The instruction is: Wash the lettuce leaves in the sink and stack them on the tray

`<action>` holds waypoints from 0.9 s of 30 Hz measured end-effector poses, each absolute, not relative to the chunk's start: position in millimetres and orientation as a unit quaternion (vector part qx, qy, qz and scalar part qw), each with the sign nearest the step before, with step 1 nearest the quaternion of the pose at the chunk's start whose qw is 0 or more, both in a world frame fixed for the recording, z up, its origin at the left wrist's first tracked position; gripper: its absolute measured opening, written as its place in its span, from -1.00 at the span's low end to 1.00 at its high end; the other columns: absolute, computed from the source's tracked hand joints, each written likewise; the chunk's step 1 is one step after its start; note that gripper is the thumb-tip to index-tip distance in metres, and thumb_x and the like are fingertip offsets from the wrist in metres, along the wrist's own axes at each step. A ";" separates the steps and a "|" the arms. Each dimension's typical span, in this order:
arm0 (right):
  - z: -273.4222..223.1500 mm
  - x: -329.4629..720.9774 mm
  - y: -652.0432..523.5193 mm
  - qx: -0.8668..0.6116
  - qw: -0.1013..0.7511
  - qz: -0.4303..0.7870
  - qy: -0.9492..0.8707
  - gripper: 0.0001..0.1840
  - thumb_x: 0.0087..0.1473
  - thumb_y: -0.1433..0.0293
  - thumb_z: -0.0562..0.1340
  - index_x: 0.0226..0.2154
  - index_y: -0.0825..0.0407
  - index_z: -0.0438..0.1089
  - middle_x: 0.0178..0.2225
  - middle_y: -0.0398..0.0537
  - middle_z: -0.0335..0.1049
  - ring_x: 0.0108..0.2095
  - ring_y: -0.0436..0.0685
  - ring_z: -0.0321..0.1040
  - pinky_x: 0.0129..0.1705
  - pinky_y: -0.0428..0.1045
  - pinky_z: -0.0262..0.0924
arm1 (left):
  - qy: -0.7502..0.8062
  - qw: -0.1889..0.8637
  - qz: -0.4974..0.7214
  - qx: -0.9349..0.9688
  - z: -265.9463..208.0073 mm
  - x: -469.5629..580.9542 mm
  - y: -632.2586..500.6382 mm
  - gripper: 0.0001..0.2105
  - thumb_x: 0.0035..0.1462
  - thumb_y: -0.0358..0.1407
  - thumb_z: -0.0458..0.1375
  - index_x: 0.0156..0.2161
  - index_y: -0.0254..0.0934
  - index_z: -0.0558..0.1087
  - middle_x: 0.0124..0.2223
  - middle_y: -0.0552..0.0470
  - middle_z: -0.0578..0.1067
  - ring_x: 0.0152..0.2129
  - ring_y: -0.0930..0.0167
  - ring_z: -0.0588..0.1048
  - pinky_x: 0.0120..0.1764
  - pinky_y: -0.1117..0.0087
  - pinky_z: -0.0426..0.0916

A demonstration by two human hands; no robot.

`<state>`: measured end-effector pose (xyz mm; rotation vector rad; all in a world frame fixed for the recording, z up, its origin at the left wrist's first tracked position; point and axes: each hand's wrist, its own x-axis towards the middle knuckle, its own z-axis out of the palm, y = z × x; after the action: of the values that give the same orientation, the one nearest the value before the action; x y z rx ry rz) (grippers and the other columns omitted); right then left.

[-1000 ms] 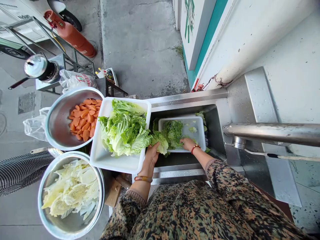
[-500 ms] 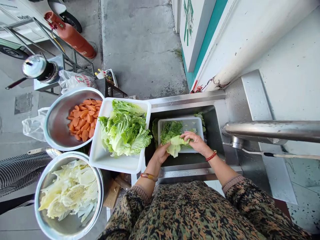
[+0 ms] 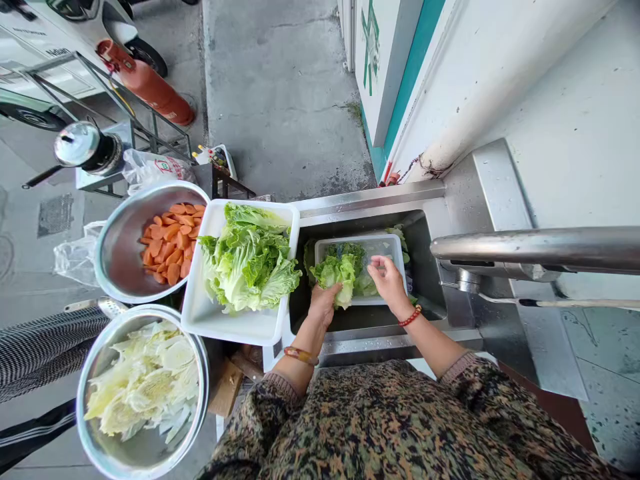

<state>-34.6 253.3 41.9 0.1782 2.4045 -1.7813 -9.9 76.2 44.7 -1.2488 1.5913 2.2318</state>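
My left hand [image 3: 324, 301] is closed on a green lettuce leaf [image 3: 340, 272], which it holds over the white plastic tub in the sink. The leaf's frilly edge hangs toward the far side. My right hand [image 3: 390, 285] is just right of the leaf, apart from it, with bent fingers spread and nothing visible in them. Below both hands is the white tub [image 3: 401, 257], with water and green leaves inside. To the left, a white tray [image 3: 200, 327] bears a heap of lettuce leaves [image 3: 250, 263].
The tub stands in a steel sink [image 3: 435, 287]; a thick metal pipe [image 3: 525, 245] juts in from the right. A bowl with sliced carrots [image 3: 173, 243] and a bowl with cut cabbage [image 3: 150, 380] stand left. Farther back are a pot [image 3: 77, 143] and a gas cylinder [image 3: 150, 83].
My right hand has let go of the lettuce leaf and moved slightly right. The leaf has turned away from me in my left hand. The whole view has shifted slightly.
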 end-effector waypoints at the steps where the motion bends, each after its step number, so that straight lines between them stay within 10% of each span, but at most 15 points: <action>1: 38.1 -27.6 249.2 0.088 0.102 -0.604 0.786 -0.61 0.18 0.13 0.15 -0.07 0.01 0.40 -0.13 0.11 0.46 -0.20 0.18 0.44 -0.10 0.09 0.35 | 0.540 0.044 0.731 -0.415 44.7 -10.4 77.3 -0.63 -0.12 -0.49 0.37 -0.14 -0.25 0.49 -0.10 -0.12 0.61 -0.11 0.20 0.58 -0.05 0.22 0.45; 10: 17.1 3.7 208.6 0.100 0.242 -0.618 0.741 -0.81 0.18 0.23 0.12 -0.22 -0.03 0.32 -0.43 -0.08 0.45 -0.46 0.14 0.44 -0.41 0.01 0.31 | 0.574 -0.018 0.733 -0.365 62.1 -6.4 91.4 -0.56 -0.09 -0.49 0.34 -0.04 -0.22 0.47 -0.06 -0.04 0.59 -0.08 0.27 0.56 -0.03 0.30 0.43; 18: 44.7 4.0 233.8 -0.122 0.104 -0.457 0.875 -0.73 0.16 0.53 0.04 -0.17 -0.02 0.38 -0.18 0.08 0.44 -0.15 0.20 0.40 -0.09 0.04 0.26 | 0.509 0.079 0.790 -0.332 75.5 -5.6 91.9 -0.45 -0.27 -0.33 0.49 -0.08 -0.31 0.49 -0.19 -0.08 0.61 -0.16 0.27 0.57 -0.06 0.30 0.42; 27: 30.8 -2.4 232.5 0.109 0.340 -0.684 0.636 -0.64 0.09 0.06 0.24 -0.45 -0.03 0.23 -0.67 -0.26 0.27 -0.69 -0.02 0.22 -0.64 -0.11 0.03 | 0.558 -0.003 0.747 -0.361 68.3 -11.0 110.9 -0.49 -0.30 -0.30 0.50 -0.16 -0.32 0.48 -0.24 -0.06 0.59 -0.29 0.29 0.58 -0.19 0.32 0.44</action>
<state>-2.4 232.5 30.8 0.2831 1.6561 -1.7798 -11.0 110.9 68.3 -1.1363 1.7557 2.3513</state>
